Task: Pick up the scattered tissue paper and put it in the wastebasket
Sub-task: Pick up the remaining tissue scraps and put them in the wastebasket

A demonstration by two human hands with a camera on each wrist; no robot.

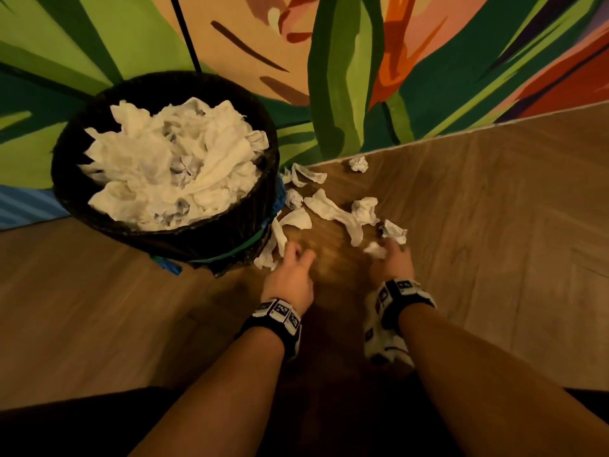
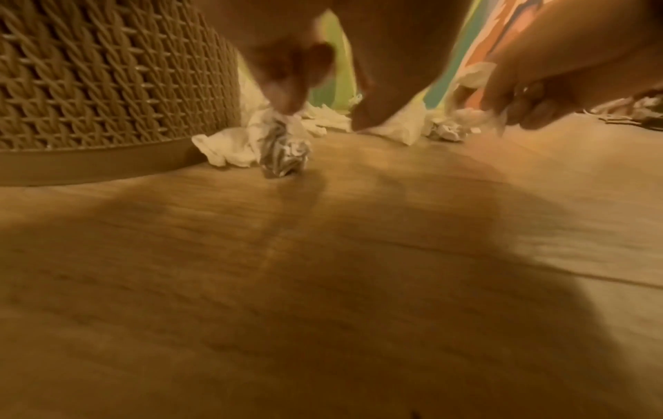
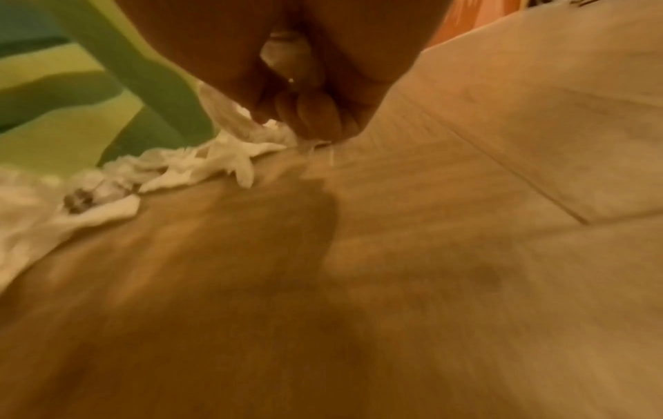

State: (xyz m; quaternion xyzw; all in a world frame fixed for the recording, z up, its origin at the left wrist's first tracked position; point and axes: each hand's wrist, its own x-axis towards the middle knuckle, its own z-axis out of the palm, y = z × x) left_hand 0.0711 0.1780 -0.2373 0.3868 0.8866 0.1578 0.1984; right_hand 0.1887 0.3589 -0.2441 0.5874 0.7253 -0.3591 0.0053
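Lying loose on the wooden floor (image 1: 494, 199), the scattered tissue paper (image 1: 333, 209) sits in a cluster just right of the wastebasket (image 1: 230, 239) and directly ahead of both hands, between them and the painted wall (image 1: 346, 77). The longest strip (image 1: 336, 214) runs diagonally, its near end pointing toward the right hand (image 1: 392, 262). That hand has its fingers curled round a small white wad (image 1: 374, 249); the right wrist view shows the fingertips (image 3: 315, 119) bunched together over tissue at the floor. The left hand (image 1: 290, 275) reaches to the strip beside the basket's base (image 1: 272, 249), and in the left wrist view its fingers (image 2: 283, 93) seem to be pinching a crumpled ball (image 2: 283, 153), though blur makes the grip uncertain. The hands are apart, with bare floor between them. The wastebasket is already heaped to the rim with tissue (image 1: 171, 166) and lies to the left, nearer the left hand, so I judge that hand has the shorter carry. Farther pieces, including a ball by the wall (image 1: 358, 163), remain beyond either hand's present reach.
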